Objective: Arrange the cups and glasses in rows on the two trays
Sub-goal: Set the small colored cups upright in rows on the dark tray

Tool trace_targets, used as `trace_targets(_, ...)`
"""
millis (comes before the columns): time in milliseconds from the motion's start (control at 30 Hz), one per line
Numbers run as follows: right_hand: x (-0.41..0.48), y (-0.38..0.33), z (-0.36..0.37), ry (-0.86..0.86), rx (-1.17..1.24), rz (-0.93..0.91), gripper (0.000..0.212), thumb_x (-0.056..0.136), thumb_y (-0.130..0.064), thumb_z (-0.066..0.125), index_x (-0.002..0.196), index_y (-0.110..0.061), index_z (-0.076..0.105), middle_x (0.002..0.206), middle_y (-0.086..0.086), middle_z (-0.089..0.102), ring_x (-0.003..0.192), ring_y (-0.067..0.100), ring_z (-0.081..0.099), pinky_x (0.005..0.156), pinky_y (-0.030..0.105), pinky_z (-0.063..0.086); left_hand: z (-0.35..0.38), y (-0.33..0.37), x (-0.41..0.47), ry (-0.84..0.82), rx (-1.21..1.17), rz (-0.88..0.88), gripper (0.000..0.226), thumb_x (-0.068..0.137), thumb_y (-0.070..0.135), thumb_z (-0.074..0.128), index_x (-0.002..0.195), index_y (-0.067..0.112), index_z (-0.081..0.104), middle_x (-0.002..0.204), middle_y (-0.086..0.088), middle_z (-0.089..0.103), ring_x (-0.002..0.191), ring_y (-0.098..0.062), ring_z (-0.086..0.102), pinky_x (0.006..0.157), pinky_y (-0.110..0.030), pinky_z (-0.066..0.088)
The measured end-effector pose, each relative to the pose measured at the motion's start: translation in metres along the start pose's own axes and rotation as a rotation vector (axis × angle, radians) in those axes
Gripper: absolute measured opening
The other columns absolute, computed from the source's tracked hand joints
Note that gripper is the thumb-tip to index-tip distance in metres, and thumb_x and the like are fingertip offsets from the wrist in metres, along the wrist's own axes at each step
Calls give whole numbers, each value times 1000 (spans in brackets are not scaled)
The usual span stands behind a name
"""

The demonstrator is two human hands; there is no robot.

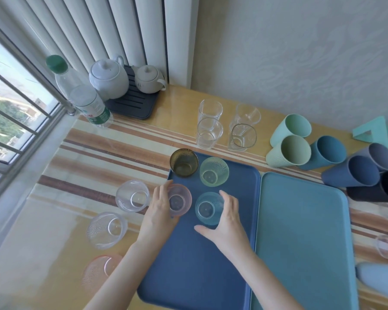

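Note:
A dark blue tray (188,265) lies beside a teal tray (300,242). On the blue tray's far end stand a brown glass (184,162) and a yellow-green glass (214,171). Behind them in a second row are a pink glass (180,202), which my left hand (159,209) grips from the left, and a light blue glass (207,209), which my right hand (226,218) holds from the right. Two clear glasses (132,196) (106,230) and another pink glass (101,272) stand on the table to the left of the tray.
Several tall clear glasses (210,133) stand beyond the trays. Plastic cups in green, blue and dark tones (296,151) cluster at the right. A water bottle (85,99) and two teapots on a black rack (130,101) stand at the far left by the window.

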State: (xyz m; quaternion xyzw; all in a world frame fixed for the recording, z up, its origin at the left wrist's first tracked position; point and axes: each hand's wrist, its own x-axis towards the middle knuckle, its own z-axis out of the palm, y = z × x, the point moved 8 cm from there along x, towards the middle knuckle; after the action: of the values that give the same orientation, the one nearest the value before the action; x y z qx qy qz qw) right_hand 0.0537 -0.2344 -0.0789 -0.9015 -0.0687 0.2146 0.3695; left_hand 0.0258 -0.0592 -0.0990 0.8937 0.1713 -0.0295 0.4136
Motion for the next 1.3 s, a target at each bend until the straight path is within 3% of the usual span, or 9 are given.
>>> trace_targets(133,0,-11,-31,23,102,5,112,62,-49,80,146,-23,12,139,-15,17,132,-3,17,107,20,20,-9,16,-6,-47,112,60,113,55,15,86,146,11,18,142,-11,32,136,-28,25,108,-32,23)
trace_targets(267,30,-20,-68,125,124,-51,89,73,-35,76,144,-21,24,146,-7,26,137,7,22,109,21,18,-48,52,6,144,86,174,84,66,40,71,136,5,39,137,-13,42,130,-29,32,107,-25,21)
trace_targets(467,85,-32,-43,-55,-116,-83,95,70,-30,79,146,-23,21,154,-6,19,141,14,16,109,30,23,-37,68,85,-63,164,169,84,74,27,74,144,20,28,149,-7,28,137,-25,25,110,-37,22)
trace_targets(633,93,-31,-30,-59,-237,-90,83,72,-22,74,142,-26,28,146,-7,31,135,17,29,89,38,43,-5,61,108,-265,204,129,89,68,28,78,143,21,31,148,-8,30,134,-26,29,108,-37,28)
trace_targets(800,101,-27,-35,-15,-221,-94,81,72,-21,74,140,-26,31,141,-4,36,130,18,35,85,37,46,-1,55,106,-248,200,133,79,70,29,76,139,17,38,135,-8,43,124,-26,39,102,-35,34)
trace_targets(933,98,-30,-35,-59,-196,-113,94,69,-29,80,144,-25,24,150,-1,25,137,21,26,102,40,37,-10,59,101,-242,198,140,83,73,37,75,142,18,33,147,-9,34,139,-26,19,114,-40,18)
trace_targets(1033,71,-55,-50,110,-198,-247,86,74,-30,76,144,-18,27,153,4,22,141,21,18,114,34,19,-58,64,86,-73,73,115,60,85,32,64,138,17,41,146,-6,38,140,-22,20,112,-32,14)
trace_targets(1100,33,-77,-50,177,-88,-373,73,79,-25,71,141,-16,33,148,2,32,137,18,26,114,30,23,-103,53,62,23,41,81,48,88,27,60,134,20,47,139,0,44,135,-16,30,107,-29,21)
trace_targets(1300,-68,-96,48,-287,101,-362,57,87,-23,60,138,-28,35,139,-23,27,131,-5,25,106,12,27,-180,-39,-50,108,-6,-185,43,87,9,60,119,35,50,123,5,53,115,-19,50,97,-31,35)
